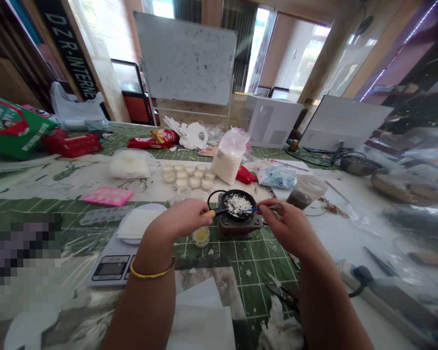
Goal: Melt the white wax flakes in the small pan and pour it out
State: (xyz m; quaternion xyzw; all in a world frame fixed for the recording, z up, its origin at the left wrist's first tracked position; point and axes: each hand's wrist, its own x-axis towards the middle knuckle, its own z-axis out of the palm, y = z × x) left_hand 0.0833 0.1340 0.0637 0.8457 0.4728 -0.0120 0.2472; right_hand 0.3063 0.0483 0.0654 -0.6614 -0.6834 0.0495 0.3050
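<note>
Counted in use: one small black pan [227, 195], resting on one boxy dark stand [237, 230], between two hands. Pinching the pan's one wooden handle [209, 214] with left hand [186, 216], thumb and fingers together around it. Pinching one thin blue stick [246, 210] with right hand [286, 221], far end among white pieces [236, 203] in the pan. Pieces too many and too small to count. Noted on left wrist: one yellow bangle [151, 275].

Tallied just in front of the stand, to its left: one small cup with yellowish contents [200, 236]. Behind: one cluster of pale-filled cups [188, 177], about ten, overlapping, exact number uncertain. Beside the cluster: one upright clear bag of white granules [228, 161]. Farther left: one lying bag of white material [129, 165].

To the left, also: one pink tray [108, 196], one clear tray [104, 215], one scale [111, 268] with white paper [138, 224] on top. To the right: one clear beaker [313, 184] with dark contents. Nearer: one pair of scissors [276, 288], one crumpled white tissue [279, 326], at least two white sheets [202, 323]. At back: one whiteboard [188, 58], marked faintly, unreadable.
</note>
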